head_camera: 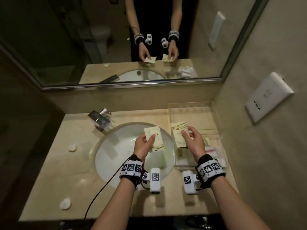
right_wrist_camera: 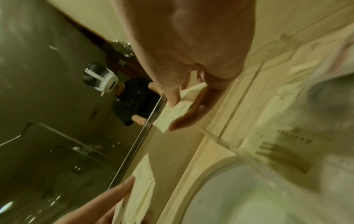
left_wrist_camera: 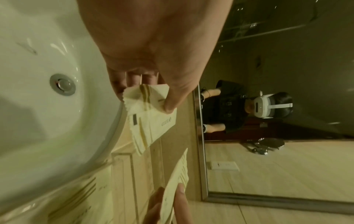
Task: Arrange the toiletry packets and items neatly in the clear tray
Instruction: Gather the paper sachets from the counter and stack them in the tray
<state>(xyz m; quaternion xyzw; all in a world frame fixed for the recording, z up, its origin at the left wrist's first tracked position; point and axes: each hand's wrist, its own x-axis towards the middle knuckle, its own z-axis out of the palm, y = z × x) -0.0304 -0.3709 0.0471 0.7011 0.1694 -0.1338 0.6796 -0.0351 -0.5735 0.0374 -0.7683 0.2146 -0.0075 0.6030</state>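
My left hand (head_camera: pixel 146 143) pinches a small stack of cream toiletry packets (head_camera: pixel 154 138) above the sink basin; the wrist view shows thumb on top and fingers beneath the packets (left_wrist_camera: pixel 151 115). My right hand (head_camera: pixel 191 138) grips another fanned stack of cream packets (head_camera: pixel 178 133) over the left end of the clear tray (head_camera: pixel 214 128); in the right wrist view that stack (right_wrist_camera: pixel 178 112) sits between thumb and fingers. More cream packets (head_camera: pixel 182 153) and a white-and-pink packet (head_camera: pixel 211 151) lie in the tray under my right hand.
The white sink basin (head_camera: pixel 119 153) fills the counter's middle, with a chrome tap (head_camera: pixel 101 119) behind it. Two small white round items (head_camera: pixel 72 147) (head_camera: pixel 65 203) lie on the left counter. A mirror stands behind, a wall with a white socket plate (head_camera: pixel 269 95) at the right.
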